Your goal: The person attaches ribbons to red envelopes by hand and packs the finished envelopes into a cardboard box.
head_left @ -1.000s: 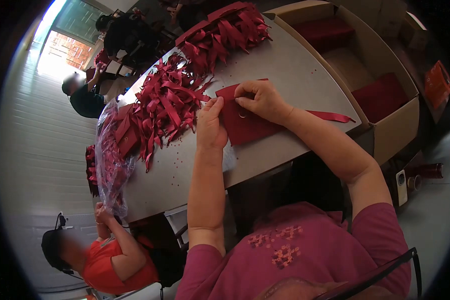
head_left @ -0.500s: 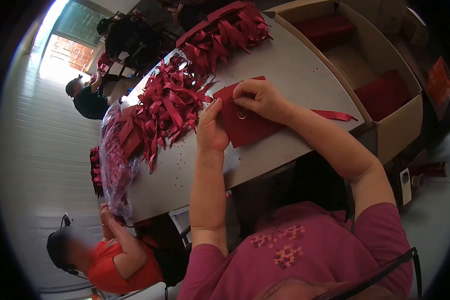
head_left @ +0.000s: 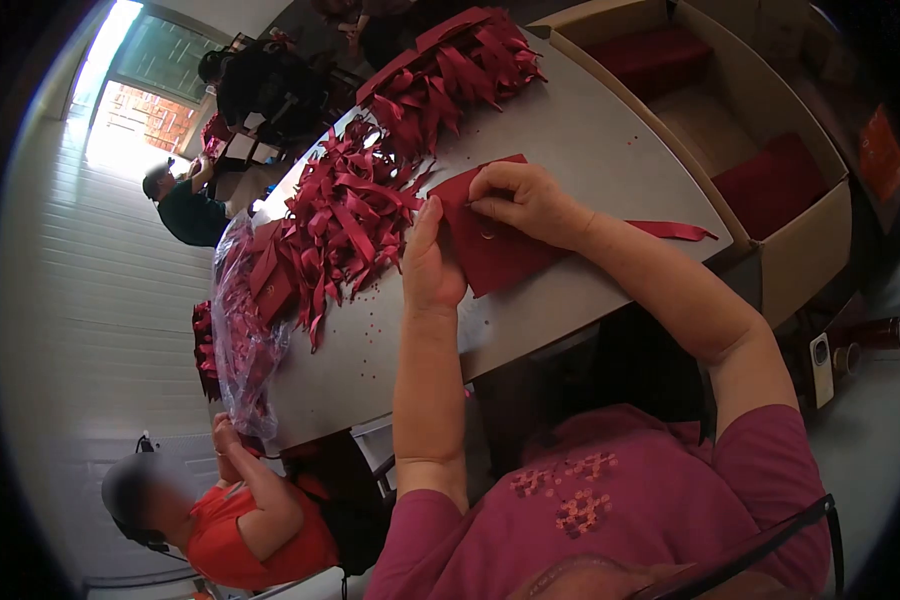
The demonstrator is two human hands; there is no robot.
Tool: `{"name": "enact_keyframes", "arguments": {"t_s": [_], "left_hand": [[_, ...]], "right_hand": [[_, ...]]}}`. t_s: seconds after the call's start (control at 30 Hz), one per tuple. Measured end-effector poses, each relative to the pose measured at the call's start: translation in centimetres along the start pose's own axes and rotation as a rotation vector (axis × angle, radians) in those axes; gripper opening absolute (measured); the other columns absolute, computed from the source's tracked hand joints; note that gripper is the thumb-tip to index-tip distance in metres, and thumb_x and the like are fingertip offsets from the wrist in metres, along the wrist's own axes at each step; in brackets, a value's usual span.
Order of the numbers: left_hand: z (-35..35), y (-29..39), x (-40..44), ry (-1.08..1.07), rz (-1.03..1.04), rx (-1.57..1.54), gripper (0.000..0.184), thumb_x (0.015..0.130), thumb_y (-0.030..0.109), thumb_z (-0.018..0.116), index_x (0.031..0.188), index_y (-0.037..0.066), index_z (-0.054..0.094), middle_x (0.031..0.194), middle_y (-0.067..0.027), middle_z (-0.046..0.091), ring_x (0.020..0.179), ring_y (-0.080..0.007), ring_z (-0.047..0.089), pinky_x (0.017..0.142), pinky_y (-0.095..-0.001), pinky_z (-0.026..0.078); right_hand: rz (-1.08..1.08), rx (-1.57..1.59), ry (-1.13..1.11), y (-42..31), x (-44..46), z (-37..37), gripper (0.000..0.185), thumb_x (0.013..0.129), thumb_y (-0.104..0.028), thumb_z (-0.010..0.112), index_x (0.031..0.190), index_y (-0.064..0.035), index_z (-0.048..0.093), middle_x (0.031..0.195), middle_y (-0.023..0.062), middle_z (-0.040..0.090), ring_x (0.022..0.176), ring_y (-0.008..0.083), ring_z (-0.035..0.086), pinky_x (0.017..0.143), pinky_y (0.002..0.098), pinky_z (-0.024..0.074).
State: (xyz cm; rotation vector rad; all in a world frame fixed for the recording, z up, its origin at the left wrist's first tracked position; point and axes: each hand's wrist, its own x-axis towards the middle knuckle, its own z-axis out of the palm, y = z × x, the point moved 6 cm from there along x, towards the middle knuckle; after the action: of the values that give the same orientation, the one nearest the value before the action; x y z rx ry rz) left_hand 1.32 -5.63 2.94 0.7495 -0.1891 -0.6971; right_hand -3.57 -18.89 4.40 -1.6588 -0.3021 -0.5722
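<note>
The right hand (head_left: 532, 205) pinches, thumb to forefinger, at a flat, dark-red, rectangular piece (head_left: 500, 257) over a smooth grey table (head_left: 610, 130); whatever is pinched is hidden. The left hand (head_left: 433, 265) holds the piece's left edge, fingers mostly concealed; keeping that edge steady seems wise. Right of the piece lies a glossy red ribbon (head_left: 670, 231), near end hidden.

Person (head_left: 260, 530) lower left; bright doorway (head_left: 145, 115) (upper left); orange packet (head_left: 882, 155) far right.
</note>
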Motion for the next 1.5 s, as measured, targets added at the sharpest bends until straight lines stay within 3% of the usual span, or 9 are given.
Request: {"name": "enact_keyframes", "arguments": {"t_s": [0.13, 0.2, 0.33, 0.43, 1.0, 1.3, 1.37, 1.47, 1.5], "left_hand": [[-1.8, 0.3, 0.6, 0.052, 0.124, 0.181, 0.028, 0.098, 0.018, 0.053, 0.122, 0.003, 0.057, 0.121, -0.0108, 0.062, 0.109, -0.0238, 0.060, 0.098, -0.0392, 0.048], [-2.3, 0.6, 0.4, 0.139, 0.152, 0.174, 0.012, 0.095, 0.011, 0.058, 0.105, 0.006, 0.062, 0.107, -0.0071, 0.066, 0.095, -0.0190, 0.064, 0.087, -0.0338, 0.053], [-2.0, 0.4, 0.3, 0.107, 0.071, 0.136, 0.014, 0.095, 0.012, 0.058, 0.106, 0.005, 0.063, 0.108, -0.0076, 0.066, 0.096, -0.0187, 0.064, 0.088, -0.0343, 0.053], [-1.4, 0.3, 0.3, 0.005, 0.023, 0.142, 0.027, 0.097, 0.017, 0.055, 0.119, 0.002, 0.059, 0.118, -0.0101, 0.064, 0.108, -0.0224, 0.061, 0.099, -0.0379, 0.048], [0.0, 0.9, -0.6, -0.035, 0.098, 0.172, 0.019, 0.083, -0.005, 0.059, 0.101, 0.002, 0.062, 0.104, -0.0101, 0.067, 0.097, -0.0204, 0.064, 0.092, -0.0336, 0.050], [-1.9, 0.9, 0.4, 0.106, 0.396, 0.736, 0.012, 0.085, -0.001, 0.059, 0.096, -0.002, 0.060, 0.093, -0.0049, 0.065, 0.083, -0.0097, 0.059, 0.076, -0.0225, 0.048], [-1.8, 0.7, 0.5, 0.087, 0.480, 0.818, 0.016, 0.087, -0.003, 0.053, 0.102, -0.002, 0.058, 0.099, -0.0088, 0.066, 0.088, -0.0136, 0.063, 0.080, -0.0248, 0.051], [-0.3, 0.6, -0.1, 0.099, 0.417, 0.673, 0.015, 0.088, -0.003, 0.052, 0.103, -0.002, 0.058, 0.099, -0.0100, 0.066, 0.090, -0.0147, 0.064, 0.082, -0.0269, 0.052], [-0.2, 0.3, -0.2, 0.090, 0.343, 0.567, 0.016, 0.088, -0.003, 0.053, 0.103, -0.002, 0.058, 0.100, -0.0106, 0.066, 0.091, -0.0156, 0.064, 0.083, -0.0281, 0.053]], "right_hand": [[-0.068, -0.046, -0.029, 0.0, -0.1, 0.4, 0.007, 0.085, 0.001, 0.067, 0.089, -0.0019, 0.061, 0.085, 0.0035, 0.061, 0.080, 0.0106, 0.057, 0.073, 0.0254, 0.0477], [-0.058, -0.033, -0.038, 0.2, -0.1, 0.5, 0.007, 0.084, 0.001, 0.067, 0.088, -0.0019, 0.061, 0.085, 0.0037, 0.061, 0.080, 0.0108, 0.057, 0.073, 0.0256, 0.0474], [-0.094, -0.079, -0.063, 0.1, -0.1, 0.7, 0.008, 0.084, 0.000, 0.067, 0.089, -0.0019, 0.061, 0.085, 0.0033, 0.060, 0.080, 0.0109, 0.057, 0.074, 0.0257, 0.0473], [-0.067, -0.074, -0.063, 0.2, -0.1, 0.7, 0.008, 0.085, 0.000, 0.067, 0.089, -0.0019, 0.061, 0.086, 0.0029, 0.061, 0.082, 0.0104, 0.057, 0.075, 0.0256, 0.0473], [0.028, 0.082, -0.024, 0.1, 0.1, 0.2, 0.006, 0.088, 0.001, 0.064, 0.091, -0.0018, 0.060, 0.084, 0.0009, 0.060, 0.078, 0.0070, 0.057, 0.069, 0.0232, 0.0491], [-0.097, -0.199, 0.030, 0.7, 0.0, 0.4, 0.008, 0.085, -0.005, 0.067, 0.091, -0.0023, 0.062, 0.087, 0.0059, 0.063, 0.083, 0.0123, 0.059, 0.075, 0.0281, 0.0486], [-0.052, -0.152, 0.018, 0.3, -0.1, 0.3, 0.011, 0.084, -0.005, 0.068, 0.091, -0.0015, 0.061, 0.087, 0.0083, 0.063, 0.082, 0.0160, 0.060, 0.074, 0.0290, 0.0486], [0.023, -0.068, 0.041, 0.4, 0.0, 0.3, 0.014, 0.081, -0.005, 0.069, 0.091, -0.0015, 0.060, 0.092, 0.0117, 0.063, 0.082, 0.0251, 0.062, 0.076, 0.0325, 0.0489], [-0.174, -0.270, 0.180, -1.9, 0.0, -0.5, 0.013, 0.081, -0.006, 0.068, 0.091, -0.0024, 0.060, 0.092, 0.0119, 0.062, 0.083, 0.0276, 0.062, 0.081, 0.0339, 0.0477]]}}
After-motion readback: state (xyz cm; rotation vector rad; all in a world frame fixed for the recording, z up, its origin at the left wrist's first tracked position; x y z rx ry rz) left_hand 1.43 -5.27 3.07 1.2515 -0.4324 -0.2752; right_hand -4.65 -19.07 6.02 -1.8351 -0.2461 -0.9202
